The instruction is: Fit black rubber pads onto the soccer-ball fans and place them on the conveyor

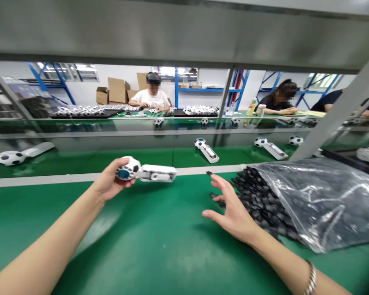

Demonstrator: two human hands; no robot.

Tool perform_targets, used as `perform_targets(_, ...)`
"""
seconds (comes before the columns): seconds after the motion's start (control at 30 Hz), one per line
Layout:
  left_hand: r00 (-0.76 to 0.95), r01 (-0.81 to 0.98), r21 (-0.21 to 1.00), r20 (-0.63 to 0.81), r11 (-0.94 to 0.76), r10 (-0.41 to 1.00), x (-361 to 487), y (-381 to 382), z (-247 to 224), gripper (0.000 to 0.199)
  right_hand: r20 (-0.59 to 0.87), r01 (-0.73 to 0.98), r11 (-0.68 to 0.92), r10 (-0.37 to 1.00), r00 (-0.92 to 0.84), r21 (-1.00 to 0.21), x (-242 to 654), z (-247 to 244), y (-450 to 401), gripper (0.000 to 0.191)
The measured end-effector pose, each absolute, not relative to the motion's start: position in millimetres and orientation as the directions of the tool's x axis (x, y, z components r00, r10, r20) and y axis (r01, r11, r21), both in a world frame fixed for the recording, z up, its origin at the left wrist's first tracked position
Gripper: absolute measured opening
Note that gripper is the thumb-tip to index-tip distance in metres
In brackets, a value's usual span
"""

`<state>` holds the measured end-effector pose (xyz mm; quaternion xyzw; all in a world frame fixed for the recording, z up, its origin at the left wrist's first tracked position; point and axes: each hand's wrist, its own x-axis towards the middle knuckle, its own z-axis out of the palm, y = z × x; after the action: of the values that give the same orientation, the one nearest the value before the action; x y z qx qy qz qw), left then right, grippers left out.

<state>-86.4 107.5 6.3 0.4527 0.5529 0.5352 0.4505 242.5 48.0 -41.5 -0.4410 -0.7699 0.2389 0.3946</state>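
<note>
My left hand (110, 180) is closed around the football-shaped head of a white device (158, 173), whose opened handle points right above the green table. A blue-green disc shows on the ball's near side. My right hand (230, 209) hovers over the table with its fingers apart, just left of a pile of small black parts (264, 205). A few loose black pieces lie by its fingertips. The pile spills from a clear plastic bag (332, 200) on the right.
Beyond the pale edge strip, a green conveyor (147, 149) carries several similar ball-headed devices (206, 150). A slanted metal post (335, 94) rises at right, and a shelf spans overhead. People sit working across the line.
</note>
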Motion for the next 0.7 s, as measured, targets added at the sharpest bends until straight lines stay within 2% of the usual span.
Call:
perform_targets(0.07, -0.014, -0.049, 0.991, -0.128, 0.127, 0.992, -50.2, 90.6, 6.7, 0.035, 0.301, 0.345, 0.415, 0.892, -0.339, -0.842, 232.5, -38.0, 36.0, 0.082)
perform_targets(0.17, 0.206, -0.242, 0.917, -0.271, 0.317, 0.94, -7.2, 74.2, -2.1, 0.033, 0.132, 0.216, 0.242, 0.896, -0.425, -0.946, 220.7, -37.4, 23.7, 0.06)
perform_targets(0.23, 0.272, -0.385, 0.848, -0.273, 0.364, 0.923, 12.7, 66.5, -11.9, 0.033, 0.003, 0.1, 0.053, 0.894, -0.447, -0.994, 216.6, -38.3, 21.4, 0.042)
perform_targets(0.3, 0.284, -0.443, 0.829, -0.231, 0.341, 0.931, 27.1, 57.8, -22.5, 0.028, -0.109, -0.07, -0.157, 0.885, -0.452, -0.985, 215.4, -39.4, 23.4, 0.035)
perform_targets(0.33, 0.303, -0.434, 0.842, -0.198, 0.32, 0.932, 32.8, 52.6, -27.6, 0.028, -0.149, -0.141, -0.236, 0.88, -0.452, -0.962, 215.5, -39.8, 25.3, 0.034)
perform_targets(0.4, 0.363, -0.363, 0.888, -0.144, 0.282, 0.921, 41.6, 42.0, -36.0, 0.04, -0.199, -0.217, -0.321, 0.872, -0.448, -0.922, 216.5, -40.1, 29.2, 0.029)
perform_targets(0.5, 0.437, -0.288, 0.934, -0.068, 0.211, 0.897, 48.2, 31.2, -43.3, 0.047, -0.225, -0.192, -0.338, 0.866, -0.446, -0.921, 217.6, -39.0, 31.6, 0.024)
perform_targets(0.6, 0.445, -0.291, 0.943, -0.018, 0.164, 0.896, 48.7, 29.2, -47.2, 0.042, -0.242, -0.086, -0.312, 0.858, -0.454, -0.946, 216.9, -37.4, 29.9, 0.021)
perform_targets(0.7, 0.442, -0.282, 0.953, 0.029, 0.108, 0.896, 47.4, 30.1, -51.3, 0.047, -0.239, 0.038, -0.249, 0.862, -0.447, -0.968, 216.0, -38.1, 27.6, 0.016)
